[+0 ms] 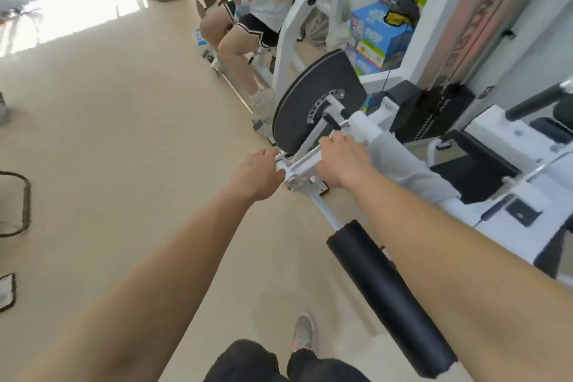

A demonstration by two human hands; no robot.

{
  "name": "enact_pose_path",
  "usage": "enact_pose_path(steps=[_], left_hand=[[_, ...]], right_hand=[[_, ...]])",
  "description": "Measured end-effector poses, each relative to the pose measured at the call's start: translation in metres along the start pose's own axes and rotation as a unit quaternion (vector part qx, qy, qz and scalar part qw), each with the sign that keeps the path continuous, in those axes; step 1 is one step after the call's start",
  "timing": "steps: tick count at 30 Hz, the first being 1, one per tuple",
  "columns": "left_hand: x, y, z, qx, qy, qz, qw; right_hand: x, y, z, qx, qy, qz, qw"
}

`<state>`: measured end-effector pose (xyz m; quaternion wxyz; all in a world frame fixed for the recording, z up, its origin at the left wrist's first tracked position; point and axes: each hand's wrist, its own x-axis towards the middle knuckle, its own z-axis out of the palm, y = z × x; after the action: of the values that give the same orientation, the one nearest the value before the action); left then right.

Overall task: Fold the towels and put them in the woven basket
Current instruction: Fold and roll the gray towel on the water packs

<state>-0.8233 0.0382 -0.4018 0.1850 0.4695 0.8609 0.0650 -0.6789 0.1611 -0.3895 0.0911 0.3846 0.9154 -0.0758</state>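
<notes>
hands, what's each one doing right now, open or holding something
Left hand: closed, gripping the end of the white bar.
Right hand: closed over the same bar, beside the grey towel.

Forearms (155, 257) bare to the frame edge. Left hand (259, 170) and right hand (344, 161) bare. Legs in loose black garment (248, 363), seen at bottom edge. One shoe (304, 332) visible: grey upper, pale sole, orange trace near the heel.

Our single head-worn view looks forward and down, close over the white gym machine (305, 161) at one o'clock.
</notes>
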Motion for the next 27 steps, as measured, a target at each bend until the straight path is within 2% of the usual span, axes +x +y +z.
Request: enact_pose_path(steps=[5,10,12,17,22,25,27], left_hand=[[0.062,0.073,0.004,-0.002,0.040,0.169,0.985],[0.090,0.136,0.011,0.071,0.080,0.360,0.927],[0.099,0.153,0.017,0.092,0.061,0.412,0.905],[0.118,0.165,0.040,0.150,-0.014,0.471,0.869],[0.142,0.161,0.050,0.122,0.051,0.549,0.825],[0.146,0.165,0.045,0.077,0.048,0.554,0.827],[0.142,0.170,0.040,0.093,0.070,0.563,0.818]], right_hand=[[-0.012,0.057,-0.010,0.011,0.090,0.095,0.991],[-0.042,0.104,-0.006,0.034,0.064,0.224,0.972],[-0.057,0.114,0.003,0.037,0.040,0.276,0.959],[-0.076,0.118,0.024,0.093,-0.014,0.352,0.931],[-0.074,0.107,0.031,0.121,0.070,0.397,0.907],[-0.072,0.096,0.033,0.118,0.118,0.437,0.884],[-0.071,0.088,0.026,0.083,0.112,0.463,0.875]])
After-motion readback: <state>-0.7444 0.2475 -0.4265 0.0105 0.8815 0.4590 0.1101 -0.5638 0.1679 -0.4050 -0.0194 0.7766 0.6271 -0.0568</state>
